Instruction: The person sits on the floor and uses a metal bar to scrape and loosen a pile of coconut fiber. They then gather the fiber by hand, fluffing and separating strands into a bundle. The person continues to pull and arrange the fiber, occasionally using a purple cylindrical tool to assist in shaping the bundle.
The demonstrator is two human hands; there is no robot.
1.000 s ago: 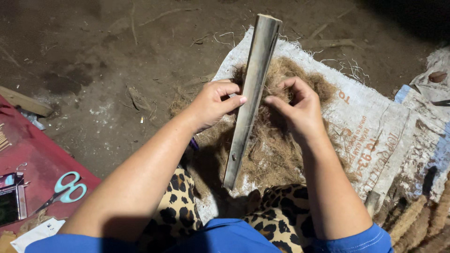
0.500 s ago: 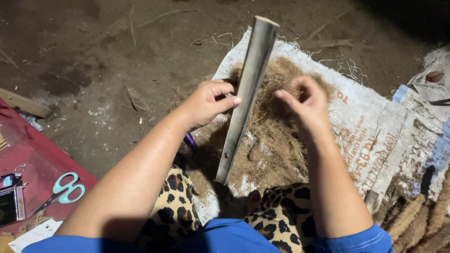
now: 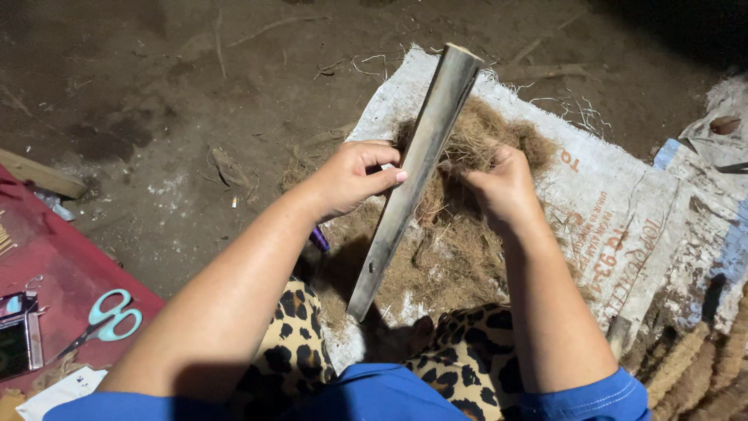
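Two hands (image 3: 354,178) over printed white sack (image 3: 623,210)

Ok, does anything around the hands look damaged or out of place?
The white woven sack under the brown fibre pile is frayed, with loose threads along its top edge, and some fibre has strayed onto the dirt floor beside it. Nothing else stands out.

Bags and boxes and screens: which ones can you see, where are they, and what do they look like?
Woven sack: spread flat on the dirt floor under the brown fibre, whitish-grey with orange-red print, frayed edges.
Second sack: at the right edge, crumpled, grey-white with a blue patch.
Small dark screen-like thing: on the red mat, bottom left, flat rectangle; unclear.
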